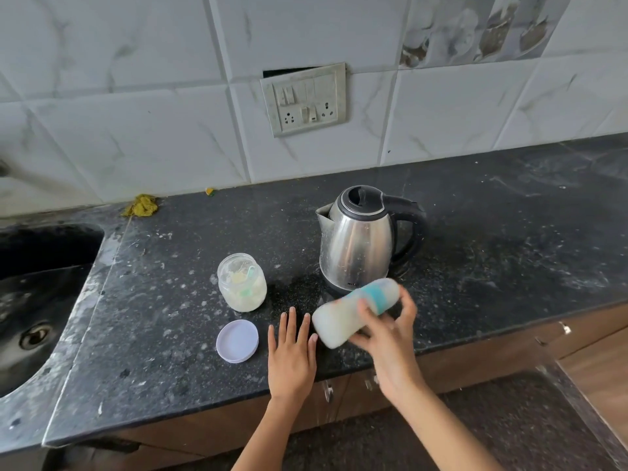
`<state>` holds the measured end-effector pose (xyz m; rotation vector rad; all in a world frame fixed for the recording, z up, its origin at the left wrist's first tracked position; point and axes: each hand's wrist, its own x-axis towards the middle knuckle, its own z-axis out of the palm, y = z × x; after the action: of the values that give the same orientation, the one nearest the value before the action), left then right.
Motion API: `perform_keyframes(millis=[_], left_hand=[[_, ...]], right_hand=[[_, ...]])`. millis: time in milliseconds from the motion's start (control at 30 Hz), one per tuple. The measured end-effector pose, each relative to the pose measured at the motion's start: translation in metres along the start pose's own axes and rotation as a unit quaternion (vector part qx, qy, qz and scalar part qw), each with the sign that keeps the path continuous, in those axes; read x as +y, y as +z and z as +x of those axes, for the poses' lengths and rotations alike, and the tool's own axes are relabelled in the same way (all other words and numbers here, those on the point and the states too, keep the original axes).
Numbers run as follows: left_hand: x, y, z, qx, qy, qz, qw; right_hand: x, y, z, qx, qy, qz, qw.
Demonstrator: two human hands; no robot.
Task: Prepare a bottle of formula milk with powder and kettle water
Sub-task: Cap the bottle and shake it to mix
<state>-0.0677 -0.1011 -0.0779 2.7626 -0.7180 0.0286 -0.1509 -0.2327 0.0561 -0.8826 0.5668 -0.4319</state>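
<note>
My right hand (390, 329) grips a baby bottle (343, 316) with a teal collar and clear cap. The bottle is tilted almost flat above the counter, holds white milk and looks motion-blurred. My left hand (291, 351) lies flat on the black counter (163, 351) just left of the bottle, fingers apart, holding nothing. A steel kettle (360, 243) with a black lid and handle stands behind the bottle. To its left stands an open clear jar (242, 282) of pale powder with a small teal scoop inside. The jar's lilac lid (237, 340) lies flat in front of it.
A dark sink (30, 300) with a drain sits at the left. A yellow rag (142, 205) lies by the tiled wall. A switch and socket plate (304, 98) hangs on the wall above the kettle. Wooden cabinet fronts (509, 348) run under the counter edge.
</note>
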Motion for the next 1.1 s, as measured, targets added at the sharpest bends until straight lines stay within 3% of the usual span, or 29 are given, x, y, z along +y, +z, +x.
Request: perform_keyframes(millis=[100, 233, 267, 400, 433, 600, 767, 967, 1100], left_hand=[[0.003, 0.0, 0.0, -0.004, -0.017, -0.014, 1.0], [-0.009, 0.008, -0.002, -0.007, 0.026, 0.035, 0.999], [-0.009, 0.009, -0.002, -0.001, 0.028, 0.041, 0.999], [0.002, 0.002, 0.0, 0.011, -0.013, -0.013, 1.0], [0.003, 0.001, 0.0, 0.014, -0.016, -0.014, 1.0], [-0.006, 0.008, -0.004, 0.011, 0.023, 0.003, 1.0], [0.004, 0.0, 0.0, 0.038, -0.01, -0.044, 0.998], [-0.012, 0.029, -0.014, 0.109, -0.061, -0.232, 0.965], [0.002, 0.007, -0.002, 0.082, 0.011, -0.074, 0.994]], right_hand=[[-0.007, -0.004, 0.007, 0.06, -0.008, 0.028, 0.998], [0.023, 0.011, -0.037, -0.069, 0.067, -0.033, 0.995], [0.023, 0.011, -0.036, -0.067, 0.066, -0.026, 0.995], [-0.005, 0.0, 0.003, 0.085, -0.018, 0.036, 0.996], [-0.005, -0.002, 0.005, 0.089, -0.035, 0.026, 0.995], [0.019, 0.013, -0.029, -0.066, 0.03, -0.064, 0.995], [-0.021, 0.003, 0.008, 0.07, -0.058, 0.024, 0.996], [0.01, 0.027, -0.035, -0.11, 0.035, -0.047, 0.992], [-0.03, 0.011, 0.002, 0.015, -0.059, 0.014, 0.998]])
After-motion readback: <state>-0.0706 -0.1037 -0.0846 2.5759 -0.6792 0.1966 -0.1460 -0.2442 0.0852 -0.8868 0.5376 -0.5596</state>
